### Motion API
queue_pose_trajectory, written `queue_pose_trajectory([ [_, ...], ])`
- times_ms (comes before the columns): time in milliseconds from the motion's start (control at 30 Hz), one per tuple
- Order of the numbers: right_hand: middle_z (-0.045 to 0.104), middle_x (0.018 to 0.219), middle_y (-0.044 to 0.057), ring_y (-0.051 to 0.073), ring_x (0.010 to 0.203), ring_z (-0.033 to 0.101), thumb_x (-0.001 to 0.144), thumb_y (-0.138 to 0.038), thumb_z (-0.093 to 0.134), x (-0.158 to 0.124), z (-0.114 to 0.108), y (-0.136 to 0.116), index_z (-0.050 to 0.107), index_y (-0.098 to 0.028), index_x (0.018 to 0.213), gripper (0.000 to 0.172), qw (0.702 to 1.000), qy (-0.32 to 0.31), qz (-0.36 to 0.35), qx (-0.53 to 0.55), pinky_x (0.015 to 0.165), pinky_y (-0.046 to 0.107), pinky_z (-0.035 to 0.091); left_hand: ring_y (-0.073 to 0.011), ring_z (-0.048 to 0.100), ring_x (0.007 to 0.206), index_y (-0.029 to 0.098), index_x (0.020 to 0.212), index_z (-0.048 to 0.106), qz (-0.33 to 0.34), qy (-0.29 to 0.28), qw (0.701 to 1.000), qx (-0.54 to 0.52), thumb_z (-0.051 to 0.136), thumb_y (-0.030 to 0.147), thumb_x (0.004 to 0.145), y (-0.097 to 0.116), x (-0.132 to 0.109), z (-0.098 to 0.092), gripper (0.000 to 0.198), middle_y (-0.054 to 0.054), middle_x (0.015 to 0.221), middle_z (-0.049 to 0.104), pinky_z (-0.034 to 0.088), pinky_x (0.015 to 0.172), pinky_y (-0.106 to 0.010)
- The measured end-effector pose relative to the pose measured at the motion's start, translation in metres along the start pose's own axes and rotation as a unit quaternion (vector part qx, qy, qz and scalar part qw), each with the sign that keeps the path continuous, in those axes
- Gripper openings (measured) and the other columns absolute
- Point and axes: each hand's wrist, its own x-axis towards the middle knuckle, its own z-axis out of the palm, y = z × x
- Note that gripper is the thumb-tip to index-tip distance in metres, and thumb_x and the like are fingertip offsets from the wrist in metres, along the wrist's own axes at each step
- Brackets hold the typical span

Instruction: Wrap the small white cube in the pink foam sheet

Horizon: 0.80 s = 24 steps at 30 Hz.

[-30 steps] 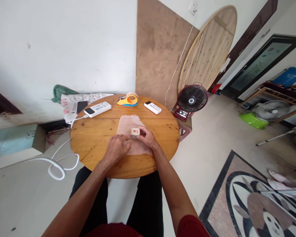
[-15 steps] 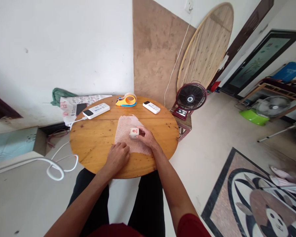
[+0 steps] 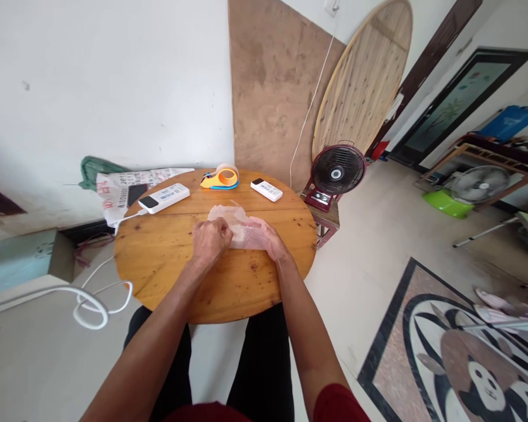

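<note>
A sheet of pinkish bubble wrap [image 3: 249, 238] lies on the round wooden table [image 3: 158, 258], its near part folded up over a small box. The box shows only as a pale shape through the plastic. My left hand [image 3: 210, 239] is closed at the left edge of the fold, fingers curled on the wrap. On the other side, my right hand [image 3: 270, 237] grips the right end of the fold, its fingers partly hidden behind the plastic. A flat part of the wrap extends beyond both hands toward the far side.
Along the table's far side stand a white device [image 3: 165, 198] with a cable plugged in, an orange and blue tape dispenser [image 3: 220, 177], and a second white device [image 3: 266, 189]. A dark red fan [image 3: 338, 170] stands on a stool at the right. A white cable [image 3: 97, 319] loops at the left.
The near part of the bubble wrap has been folded up over the box, which my right hand held before. Both hands have moved away from me, and my right hand now holds the wrap.
</note>
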Motion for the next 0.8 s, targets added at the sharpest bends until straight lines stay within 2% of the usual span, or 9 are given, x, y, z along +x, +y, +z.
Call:
queue_pose_trajectory([
  [133, 0.069, 0.113, 0.003, 0.021, 0.105, 0.063, 0.062, -0.045, 0.081, 0.002, 0.003, 0.007, 0.061, -0.024, 0.120, 0.064, 0.997, 0.045, 0.031, -0.049, 0.093, 0.034, 0.050, -0.0264, 0.067, 0.080, 0.020, 0.081, 0.069, -0.029, -0.020, 0.999, -0.014, 0.049, 0.026, 0.078, -0.002, 0.014, 0.014, 0.022, -0.009, 0.077, 0.072, 0.044, 0.084, -0.036],
  [267, 0.072, 0.091, 0.002, 0.018, 0.083, 0.065, 0.066, -0.039, 0.075, 0.008, 0.008, 0.020, 0.069, -0.017, 0.097, 0.038, 0.993, 0.087, 0.057, -0.061, 0.079, 0.031, 0.052, -0.0261, 0.067, 0.087, 0.020, 0.086, 0.069, -0.052, -0.054, 0.995, -0.061, 0.049, 0.030, 0.079, -0.009, 0.013, 0.021, 0.024, -0.009, 0.087, 0.074, 0.044, 0.085, -0.035],
  [333, 0.072, 0.095, 0.002, 0.018, 0.084, 0.065, 0.069, -0.039, 0.072, 0.010, 0.009, 0.025, 0.071, -0.017, 0.093, 0.032, 0.992, 0.099, 0.049, -0.064, 0.079, 0.030, 0.052, -0.0256, 0.066, 0.091, 0.020, 0.094, 0.069, -0.069, -0.068, 0.989, -0.114, 0.054, 0.038, 0.077, -0.015, 0.009, 0.023, 0.029, -0.009, 0.094, 0.073, 0.045, 0.084, -0.033],
  [433, 0.070, 0.108, 0.003, 0.020, 0.093, 0.065, 0.069, -0.038, 0.071, 0.013, 0.009, 0.029, 0.072, -0.019, 0.094, 0.032, 0.990, 0.111, 0.018, -0.087, 0.083, 0.030, 0.052, -0.0237, 0.064, 0.092, 0.021, 0.102, 0.067, -0.093, -0.090, 0.971, -0.202, 0.060, 0.046, 0.072, -0.023, 0.006, 0.028, 0.040, -0.006, 0.099, 0.072, 0.046, 0.080, -0.031],
  [567, 0.072, 0.102, 0.003, 0.020, 0.089, 0.067, 0.072, -0.040, 0.068, 0.013, 0.009, 0.029, 0.071, -0.020, 0.103, 0.038, 0.990, 0.111, 0.021, -0.089, 0.083, 0.032, 0.053, -0.0186, 0.061, 0.078, 0.019, 0.092, 0.066, -0.095, -0.100, 0.935, -0.327, 0.066, 0.052, 0.067, -0.028, 0.005, 0.040, 0.041, -0.003, 0.086, 0.070, 0.045, 0.070, -0.026],
  [700, 0.073, 0.100, 0.003, 0.020, 0.090, 0.067, 0.074, -0.040, 0.067, 0.011, 0.009, 0.028, 0.073, -0.019, 0.098, 0.033, 0.986, 0.119, 0.006, -0.113, 0.083, 0.031, 0.053, -0.0120, 0.052, 0.059, 0.015, 0.079, 0.064, -0.095, -0.104, 0.884, -0.446, 0.065, 0.049, 0.067, -0.027, 0.006, 0.048, 0.036, 0.000, 0.068, 0.064, 0.039, 0.056, -0.022],
  [800, 0.073, 0.092, 0.002, 0.019, 0.084, 0.066, 0.074, -0.040, 0.067, 0.010, 0.010, 0.026, 0.073, -0.018, 0.094, 0.031, 0.985, 0.131, 0.006, -0.115, 0.078, 0.029, 0.053, -0.0107, 0.048, 0.057, 0.014, 0.074, 0.064, -0.107, -0.077, 0.875, -0.466, 0.064, 0.045, 0.067, -0.028, 0.007, 0.049, 0.032, 0.000, 0.064, 0.061, 0.038, 0.055, -0.022],
])
